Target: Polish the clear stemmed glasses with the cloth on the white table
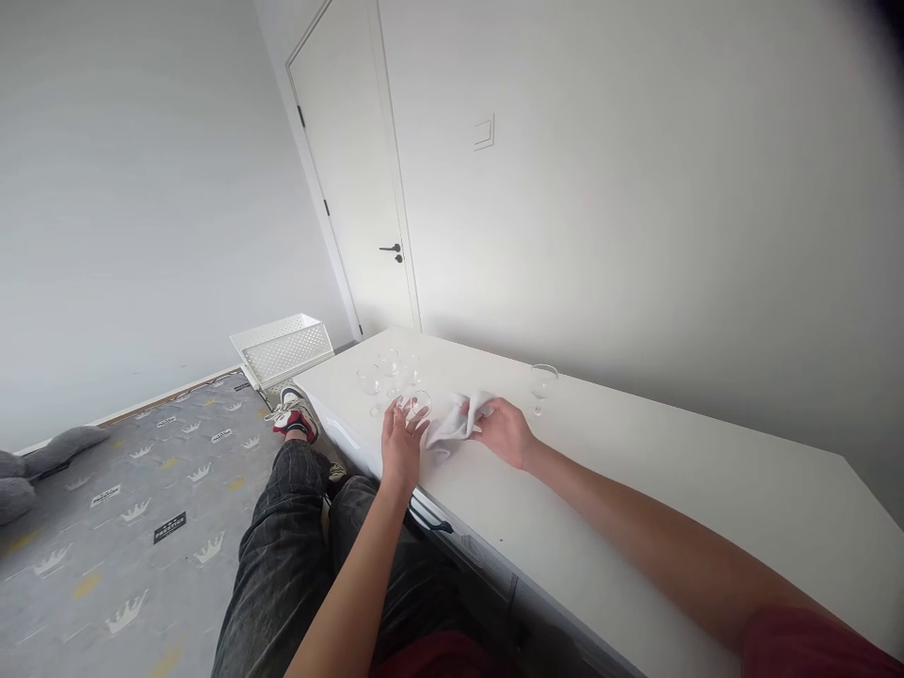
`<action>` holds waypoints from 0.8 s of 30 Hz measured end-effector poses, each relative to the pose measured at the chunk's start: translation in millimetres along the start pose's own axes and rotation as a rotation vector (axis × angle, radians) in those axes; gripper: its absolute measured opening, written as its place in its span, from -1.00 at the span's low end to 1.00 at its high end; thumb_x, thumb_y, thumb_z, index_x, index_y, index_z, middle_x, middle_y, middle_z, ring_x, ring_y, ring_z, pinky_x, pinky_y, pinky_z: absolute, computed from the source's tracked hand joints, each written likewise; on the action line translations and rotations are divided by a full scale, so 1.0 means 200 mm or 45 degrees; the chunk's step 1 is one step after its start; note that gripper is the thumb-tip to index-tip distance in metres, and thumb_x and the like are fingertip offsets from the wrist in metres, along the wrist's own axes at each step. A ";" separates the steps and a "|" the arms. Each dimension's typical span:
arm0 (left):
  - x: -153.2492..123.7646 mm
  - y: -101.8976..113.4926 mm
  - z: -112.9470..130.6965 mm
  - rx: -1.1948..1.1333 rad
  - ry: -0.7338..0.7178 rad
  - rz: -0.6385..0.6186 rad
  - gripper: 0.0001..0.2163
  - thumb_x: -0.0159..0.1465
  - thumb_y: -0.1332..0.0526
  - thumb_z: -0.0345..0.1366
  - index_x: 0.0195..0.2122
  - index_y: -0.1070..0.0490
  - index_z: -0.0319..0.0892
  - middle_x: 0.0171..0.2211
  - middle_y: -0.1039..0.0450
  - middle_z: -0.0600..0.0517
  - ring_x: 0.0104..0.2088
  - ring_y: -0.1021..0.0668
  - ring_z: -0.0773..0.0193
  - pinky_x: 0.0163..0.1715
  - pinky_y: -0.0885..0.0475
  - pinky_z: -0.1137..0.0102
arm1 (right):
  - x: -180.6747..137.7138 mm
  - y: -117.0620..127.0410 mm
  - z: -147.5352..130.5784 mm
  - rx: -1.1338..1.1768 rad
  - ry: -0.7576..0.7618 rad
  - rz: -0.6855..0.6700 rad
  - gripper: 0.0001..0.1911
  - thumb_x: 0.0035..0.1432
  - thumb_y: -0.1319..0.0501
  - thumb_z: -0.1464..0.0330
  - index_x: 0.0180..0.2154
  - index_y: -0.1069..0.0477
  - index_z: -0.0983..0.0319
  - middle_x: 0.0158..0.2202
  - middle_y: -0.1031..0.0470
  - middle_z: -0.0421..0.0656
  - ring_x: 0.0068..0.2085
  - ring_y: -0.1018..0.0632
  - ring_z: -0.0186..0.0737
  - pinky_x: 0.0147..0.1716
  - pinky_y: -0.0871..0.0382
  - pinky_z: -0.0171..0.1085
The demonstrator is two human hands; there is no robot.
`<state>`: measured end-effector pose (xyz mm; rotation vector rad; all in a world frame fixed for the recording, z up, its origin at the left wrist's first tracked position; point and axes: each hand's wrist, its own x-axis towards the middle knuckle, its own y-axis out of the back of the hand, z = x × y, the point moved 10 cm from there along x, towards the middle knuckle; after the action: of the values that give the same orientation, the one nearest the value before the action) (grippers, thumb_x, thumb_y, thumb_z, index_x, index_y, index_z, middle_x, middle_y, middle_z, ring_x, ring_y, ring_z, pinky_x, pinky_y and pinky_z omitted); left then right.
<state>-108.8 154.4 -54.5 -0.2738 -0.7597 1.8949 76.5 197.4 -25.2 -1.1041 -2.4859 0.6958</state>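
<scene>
My left hand (402, 443) is over the near side of the white tabletop, its fingers around a clear glass (418, 405). In my right hand (503, 431) is a crumpled white cloth (459, 421), pinched between thumb and fingers. The cloth hangs between my two hands, its left end close to the held glass. Just beyond my left hand stand several clear stemmed glasses (368, 379), grouped together. Another clear glass (543, 382) stands alone, farther right than the cloth. The lower part of the held glass is hard to make out.
The white table (636, 471) runs along the wall. A white perforated basket (282, 348) stands past its left end, near a closed door (353, 169). On the left lies a grey crown-patterned mattress (141, 537) with a grey plush item (63, 447). My legs are beside the table.
</scene>
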 end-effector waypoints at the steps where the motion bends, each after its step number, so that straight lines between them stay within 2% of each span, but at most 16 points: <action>1: -0.02 0.00 0.02 0.043 -0.049 0.012 -0.60 0.36 -0.30 0.04 0.15 -0.38 0.05 0.25 -0.40 -0.09 0.06 -0.63 0.11 0.01 -0.50 0.26 | -0.01 0.00 -0.01 -0.041 -0.006 0.004 -0.62 0.26 -0.16 0.03 -0.30 -0.54 0.17 -0.19 -0.57 -0.05 -0.15 -0.50 -0.05 -0.18 -0.43 -0.13; 3: -0.05 -0.01 0.07 0.149 -0.130 0.026 -0.59 0.36 -0.29 0.05 0.16 -0.37 0.06 0.25 -0.40 -0.10 0.05 -0.64 0.12 0.01 -0.49 0.26 | -0.01 -0.01 -0.04 -0.165 -0.018 0.001 -0.36 0.31 0.02 -0.17 -0.38 -0.53 0.18 -0.27 -0.58 -0.03 -0.16 -0.52 -0.02 -0.15 -0.41 -0.11; 5: -0.08 -0.03 0.11 0.268 -0.201 0.007 -0.58 0.37 -0.28 0.04 0.18 -0.37 0.05 0.25 -0.40 -0.12 0.05 -0.64 0.11 0.01 -0.50 0.24 | -0.02 -0.02 -0.04 -0.357 -0.057 -0.030 -0.24 0.30 0.10 -0.23 -0.48 -0.50 0.20 -0.36 -0.55 -0.03 -0.20 -0.52 -0.05 -0.14 -0.39 -0.13; 7: -0.11 -0.04 0.14 0.371 -0.269 -0.017 -0.58 0.38 -0.28 0.03 0.19 -0.36 0.03 0.23 -0.41 -0.14 0.04 -0.64 0.10 0.00 -0.50 0.24 | -0.01 0.01 -0.03 -0.608 -0.083 0.014 -0.33 0.25 -0.07 -0.19 -0.56 -0.44 0.22 -0.46 -0.48 -0.08 -0.31 -0.49 -0.13 -0.22 -0.36 -0.17; 9: -0.14 -0.05 0.15 0.442 -0.323 -0.030 -0.58 0.38 -0.27 0.02 0.19 -0.35 0.01 0.22 -0.42 -0.15 0.04 -0.64 0.10 -0.03 -0.50 0.26 | 0.00 0.08 -0.04 -0.801 -0.048 0.194 -0.55 0.06 -0.36 0.00 -0.56 -0.38 0.21 -0.53 -0.37 -0.20 -0.42 -0.40 -0.24 -0.37 -0.27 -0.24; 10: -0.15 -0.04 0.15 0.469 -0.338 -0.032 -0.58 0.38 -0.27 0.02 0.19 -0.35 0.01 0.22 -0.41 -0.15 0.03 -0.64 0.10 -0.04 -0.50 0.27 | 0.00 0.13 -0.06 -0.830 -0.014 0.305 -0.63 -0.06 -0.44 0.14 -0.53 -0.35 0.20 -0.53 -0.32 -0.26 -0.45 -0.35 -0.29 -0.44 -0.21 -0.27; 12: -0.16 -0.02 0.12 0.512 -0.332 -0.031 -0.57 0.37 -0.29 0.02 0.19 -0.35 0.00 0.21 -0.41 -0.15 0.03 -0.64 0.09 -0.05 -0.49 0.28 | -0.01 0.21 -0.07 -0.735 0.028 0.493 -0.64 -0.22 -0.47 0.32 -0.42 -0.32 0.16 -0.49 -0.29 -0.32 -0.46 -0.34 -0.32 -0.50 -0.16 -0.32; 15: -0.18 0.00 0.08 0.549 -0.282 -0.019 -0.57 0.34 -0.34 -0.02 0.16 -0.36 -0.01 0.20 -0.40 -0.13 0.03 -0.65 0.09 -0.04 -0.47 0.30 | -0.01 0.29 -0.05 -0.518 0.027 0.625 -0.49 -0.26 -0.46 0.38 -0.21 -0.34 0.12 -0.35 -0.41 -0.27 -0.36 -0.47 -0.23 -0.46 -0.29 -0.30; 17: -0.18 -0.01 0.07 0.550 -0.241 -0.013 -0.59 0.30 -0.39 -0.07 0.11 -0.38 -0.03 0.18 -0.42 -0.11 0.00 -0.65 0.12 -0.03 -0.46 0.33 | -0.01 0.29 -0.05 -0.463 0.043 0.628 -0.51 -0.20 -0.45 0.32 -0.16 -0.38 0.15 -0.25 -0.49 -0.17 -0.27 -0.53 -0.17 -0.38 -0.37 -0.25; 19: -0.19 -0.01 0.06 0.518 -0.198 -0.006 -0.59 0.26 -0.44 -0.13 0.07 -0.41 -0.04 0.14 -0.45 -0.08 -0.04 -0.64 0.16 -0.02 -0.46 0.34 | 0.00 0.28 -0.04 -0.441 0.071 0.612 -0.61 -0.10 -0.41 0.26 -0.19 -0.43 0.18 -0.21 -0.52 -0.10 -0.23 -0.54 -0.15 -0.33 -0.39 -0.23; 24: -0.19 -0.03 0.03 0.444 -0.161 -0.001 -0.60 0.22 -0.48 -0.21 0.04 -0.44 -0.05 0.11 -0.47 -0.08 -0.07 -0.63 0.19 0.00 -0.45 0.35 | -0.04 0.16 0.02 -0.540 0.143 0.557 -0.75 0.01 -0.37 0.27 -0.25 -0.47 0.20 -0.30 -0.50 -0.17 -0.26 -0.49 -0.17 -0.32 -0.31 -0.25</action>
<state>-91.3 120.2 -52.4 0.0651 -0.4975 2.0181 99.2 208.0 -47.3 -1.8189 -2.3721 0.1946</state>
